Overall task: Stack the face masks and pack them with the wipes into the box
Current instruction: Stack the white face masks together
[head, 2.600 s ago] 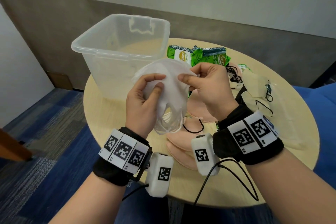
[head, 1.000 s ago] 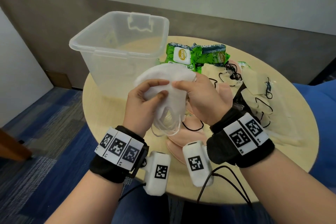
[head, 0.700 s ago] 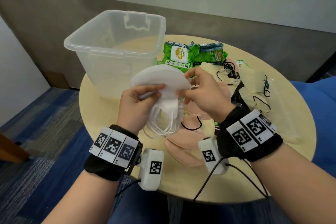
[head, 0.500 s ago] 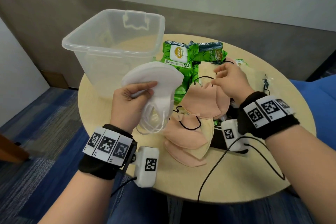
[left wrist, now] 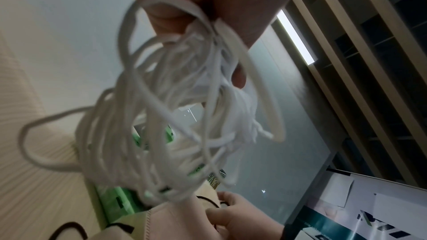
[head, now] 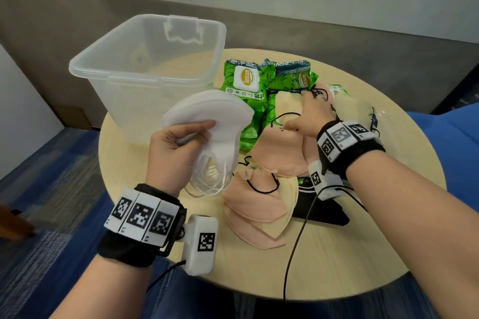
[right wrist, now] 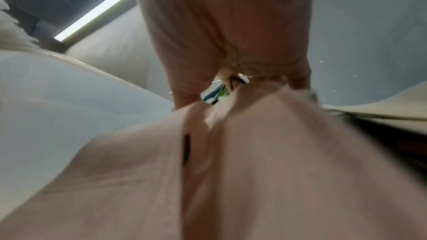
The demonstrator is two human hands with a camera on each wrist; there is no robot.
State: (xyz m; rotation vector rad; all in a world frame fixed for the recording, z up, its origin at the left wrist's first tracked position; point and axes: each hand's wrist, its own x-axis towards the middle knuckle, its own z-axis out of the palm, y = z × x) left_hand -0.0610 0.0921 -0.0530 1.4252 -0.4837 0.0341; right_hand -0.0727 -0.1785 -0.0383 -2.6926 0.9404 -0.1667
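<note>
Where the round pale-wood tabletop (head: pixel 388 228) carries the lot, the largest item on it is a clear plastic box (head: pixel 145 65), lidless, standing upright at the far left edge.

Just right of the box lie the green wipes packs (head: pixel 248 90), several overlapping; the nearest carries a white flap label and is partly covered by the white masks held in front of it.

Toward the near middle of the tabletop lies a loose heap of pink face masks (head: pixel 259 204) with black ear loops, overlapping one another, with cream-coloured masks (head: pixel 285 106) among them and behind them. A black mask (head: pixel 324 212) shows under the heap's right edge. Further pale masks lie at the far right, too blurred to count.

A stack of white face masks (head: pixel 212 116) is held above the tabletop in front of the box; its white ear loops (left wrist: pixel 166 116) hang down in a tangle.

Left hand (head: pixel 173 153): fingers curled round the white stack, thumb on top, gripping it.

Right hand (head: pixel 308 116): reaching across the pink and cream masks, its fingers (head: pixel 305 94) down among the black loops near the wipes; whether they pinch anything cannot be told from any view.

Both wrists carry black bands with printed markers and a white camera unit.
</note>
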